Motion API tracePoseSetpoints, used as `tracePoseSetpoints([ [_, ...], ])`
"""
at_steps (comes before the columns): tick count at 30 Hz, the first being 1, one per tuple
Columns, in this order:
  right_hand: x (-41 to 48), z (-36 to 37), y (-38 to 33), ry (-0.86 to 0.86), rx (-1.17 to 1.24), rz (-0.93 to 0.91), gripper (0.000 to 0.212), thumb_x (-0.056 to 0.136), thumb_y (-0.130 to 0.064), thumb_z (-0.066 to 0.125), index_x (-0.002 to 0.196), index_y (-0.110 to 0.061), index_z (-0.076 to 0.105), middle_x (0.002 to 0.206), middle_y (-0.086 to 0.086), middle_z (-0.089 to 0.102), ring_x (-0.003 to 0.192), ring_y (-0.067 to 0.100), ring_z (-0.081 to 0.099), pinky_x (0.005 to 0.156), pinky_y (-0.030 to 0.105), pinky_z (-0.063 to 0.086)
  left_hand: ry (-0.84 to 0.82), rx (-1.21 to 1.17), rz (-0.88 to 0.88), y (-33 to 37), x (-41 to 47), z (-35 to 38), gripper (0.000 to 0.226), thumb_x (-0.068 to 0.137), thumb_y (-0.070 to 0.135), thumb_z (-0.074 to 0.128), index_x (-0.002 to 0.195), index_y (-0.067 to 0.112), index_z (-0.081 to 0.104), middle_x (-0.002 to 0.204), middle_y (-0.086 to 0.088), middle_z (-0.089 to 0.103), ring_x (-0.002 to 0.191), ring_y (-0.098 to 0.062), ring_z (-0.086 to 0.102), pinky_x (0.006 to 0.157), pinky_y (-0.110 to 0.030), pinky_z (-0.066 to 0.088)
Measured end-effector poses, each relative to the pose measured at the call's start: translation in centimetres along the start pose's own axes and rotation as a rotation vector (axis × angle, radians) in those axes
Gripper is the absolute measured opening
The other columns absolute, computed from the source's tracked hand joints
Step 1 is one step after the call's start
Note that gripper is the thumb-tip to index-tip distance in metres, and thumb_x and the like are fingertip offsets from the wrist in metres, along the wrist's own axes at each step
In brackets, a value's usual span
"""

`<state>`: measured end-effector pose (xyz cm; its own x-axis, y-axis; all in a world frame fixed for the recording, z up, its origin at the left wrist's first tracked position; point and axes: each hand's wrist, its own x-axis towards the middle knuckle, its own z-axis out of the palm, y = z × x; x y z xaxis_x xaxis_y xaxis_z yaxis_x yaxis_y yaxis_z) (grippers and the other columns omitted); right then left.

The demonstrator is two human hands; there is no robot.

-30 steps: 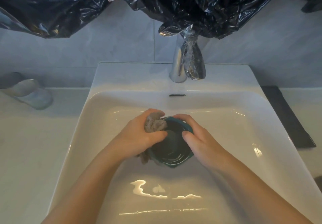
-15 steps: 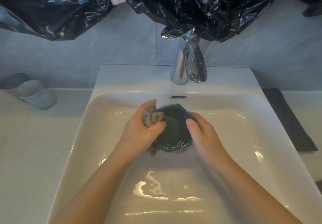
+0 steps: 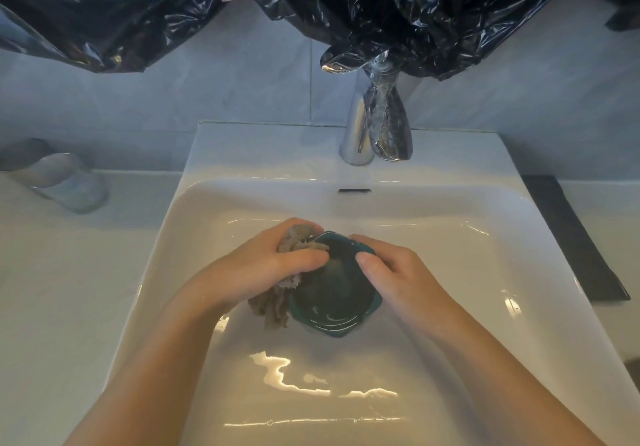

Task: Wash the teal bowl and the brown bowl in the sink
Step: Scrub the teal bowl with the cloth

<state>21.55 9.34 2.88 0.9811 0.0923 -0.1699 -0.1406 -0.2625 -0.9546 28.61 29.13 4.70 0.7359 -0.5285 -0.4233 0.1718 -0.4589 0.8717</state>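
Mid-basin in the glossy white sink (image 3: 450,237), the teal bowl (image 3: 334,303) looks dark and wet, its rim lobed. At its 9 o'clock the left hand (image 3: 263,269) curls round a ragged beige cloth (image 3: 272,305) against the rim. At 3 o'clock the right hand (image 3: 398,272) pinches the rim. A chrome tap (image 3: 356,133) stands at 12 o'clock.

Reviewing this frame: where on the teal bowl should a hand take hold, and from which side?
Its right rim, from the right. The bowl is in the sink opening up, and the left hand with the cloth occupies its left rim. The right hand grips there now, thumb over the rim.
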Motion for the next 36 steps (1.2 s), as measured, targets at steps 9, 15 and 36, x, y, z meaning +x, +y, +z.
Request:
tracePoseSetpoints([
  [9,-0.2,0.0,0.4,-0.027,-0.069,0.055,0.032,0.094,-0.042,0.054,0.125,-0.043,0.056,0.108,-0.009,0.068,0.100,0.003,0.064,0.075,0.012,0.052,0.051,0.149,-0.034,0.6,-0.4,1.3,0.052,0.067,0.030,0.057,0.119,0.035,0.056,0.108,0.005,0.063,0.096,-0.015,0.062,0.087,-0.036,0.056],
  [15,0.0,0.6,0.7,0.103,0.062,0.039,0.028,0.088,-0.040,0.047,0.114,-0.048,0.055,0.109,-0.019,0.066,0.099,-0.006,0.062,0.075,0.013,0.051,0.316,-0.131,-0.010,0.6,-0.2,2.4,0.054,0.077,0.023,0.063,0.129,0.033,0.051,0.115,0.003,0.063,0.099,-0.014,0.063,0.086,-0.033,0.056],
  [36,0.1,-0.3,0.7,-0.081,-0.018,0.124,0.047,0.080,-0.055,0.048,0.127,-0.048,0.046,0.119,-0.009,0.063,0.113,0.013,0.062,0.095,0.028,0.053,0.152,0.065,-0.036,0.3,-0.2,1.8,0.068,0.064,0.037,0.058,0.131,0.032,0.051,0.122,0.006,0.059,0.107,-0.016,0.059,0.096,-0.038,0.051],
])
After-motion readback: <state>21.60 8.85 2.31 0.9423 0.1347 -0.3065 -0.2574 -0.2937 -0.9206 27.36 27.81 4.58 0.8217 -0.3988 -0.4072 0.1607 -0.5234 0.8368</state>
